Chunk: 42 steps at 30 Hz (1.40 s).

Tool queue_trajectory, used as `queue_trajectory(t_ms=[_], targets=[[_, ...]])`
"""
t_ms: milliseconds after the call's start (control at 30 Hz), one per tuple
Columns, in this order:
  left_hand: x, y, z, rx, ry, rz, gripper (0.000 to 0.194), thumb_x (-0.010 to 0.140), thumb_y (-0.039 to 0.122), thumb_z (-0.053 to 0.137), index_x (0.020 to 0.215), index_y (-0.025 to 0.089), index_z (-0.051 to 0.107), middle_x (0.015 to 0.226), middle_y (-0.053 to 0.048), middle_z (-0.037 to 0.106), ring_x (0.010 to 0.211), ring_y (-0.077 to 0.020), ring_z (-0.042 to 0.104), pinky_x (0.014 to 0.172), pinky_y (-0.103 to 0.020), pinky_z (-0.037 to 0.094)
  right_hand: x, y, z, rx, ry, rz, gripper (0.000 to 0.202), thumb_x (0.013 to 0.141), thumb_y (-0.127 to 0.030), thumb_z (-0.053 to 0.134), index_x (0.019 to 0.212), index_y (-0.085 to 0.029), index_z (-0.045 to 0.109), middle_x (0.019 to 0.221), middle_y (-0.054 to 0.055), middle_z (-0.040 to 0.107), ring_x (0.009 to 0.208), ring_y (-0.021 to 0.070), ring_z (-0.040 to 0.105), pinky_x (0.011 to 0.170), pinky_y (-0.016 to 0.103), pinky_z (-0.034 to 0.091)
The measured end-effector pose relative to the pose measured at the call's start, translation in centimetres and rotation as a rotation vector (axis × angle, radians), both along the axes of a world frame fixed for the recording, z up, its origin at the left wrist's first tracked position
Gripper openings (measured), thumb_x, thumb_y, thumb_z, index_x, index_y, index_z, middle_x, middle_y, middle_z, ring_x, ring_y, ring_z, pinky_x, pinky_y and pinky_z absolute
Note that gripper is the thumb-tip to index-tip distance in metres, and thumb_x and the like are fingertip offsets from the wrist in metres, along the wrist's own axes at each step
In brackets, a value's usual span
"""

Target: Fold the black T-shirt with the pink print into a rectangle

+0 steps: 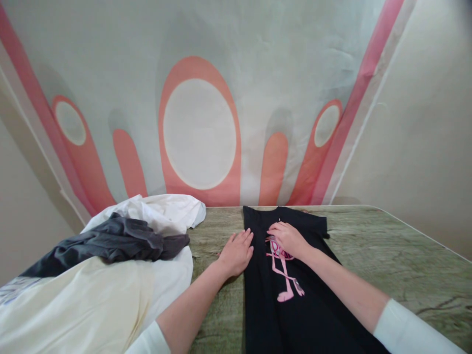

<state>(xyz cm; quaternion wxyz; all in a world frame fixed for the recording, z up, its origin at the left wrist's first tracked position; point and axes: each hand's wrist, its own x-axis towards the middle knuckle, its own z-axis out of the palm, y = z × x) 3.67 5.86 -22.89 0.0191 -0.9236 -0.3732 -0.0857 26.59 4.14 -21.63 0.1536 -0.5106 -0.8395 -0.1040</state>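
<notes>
Black shirt (293,317) nears far table (398,275) edge; clothes (105,275) apart.

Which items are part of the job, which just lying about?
In the job:
- black shirt
- left hand, at its edge
- right hand, on its print
- table, under it

Apparently just lying about:
- grey cloth
- cream cloth
- white cloth

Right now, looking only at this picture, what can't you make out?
Head view: black shirt, lower end cut off by the bottom edge.
Head view: pink print, partly covered by the right hand.
Head view: clothes pile, cut off by the left and bottom edges.
</notes>
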Motion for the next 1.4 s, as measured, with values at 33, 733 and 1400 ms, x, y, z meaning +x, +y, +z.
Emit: queue_trajectory(t_ms=[33, 733, 1400], targets=[[0.0, 0.0, 0.1, -0.004, 0.000, 0.001, 0.047, 0.092, 0.033, 0.020, 0.135, 0.018, 0.030, 0.143, -0.007, 0.026, 0.130, -0.0203, 0.026, 0.105, -0.039, 0.019, 0.0, -0.1, 0.1, -0.009, 0.013, -0.025, 0.028, 0.082, -0.010, 0.045, 0.100, -0.018, 0.064, 0.101, 0.006, 0.061, 0.094, 0.0186, 0.051, 0.082, 0.033, 0.036], [0.1, 0.0, 0.0, -0.011, -0.005, -0.002, 0.047, 0.092, 0.034, 0.020, 0.135, 0.018, 0.029, 0.143, -0.006, 0.026, 0.130, -0.0202, 0.026, 0.105, -0.039, 0.019, -1.0, -1.8, 2.4, -0.045, -0.089, -0.005, 0.021, 0.086, -0.020, 0.045, 0.084, -0.019, 0.066, 0.082, 0.006, 0.059, 0.081, 0.0183, 0.051, 0.074, 0.033, 0.033], [0.0, 0.0, -0.1, 0.005, -0.005, -0.011, 0.047, 0.092, 0.034, 0.020, 0.135, 0.018, 0.029, 0.144, -0.006, 0.025, 0.130, -0.0201, 0.026, 0.106, -0.038, 0.018, 0.3, -12.9, 0.2, -0.288, 0.190, -0.098, 0.048, 0.086, -0.042, 0.043, 0.130, -0.024, 0.042, 0.137, 0.008, 0.038, 0.127, 0.0253, 0.031, 0.104, 0.047, 0.026]])
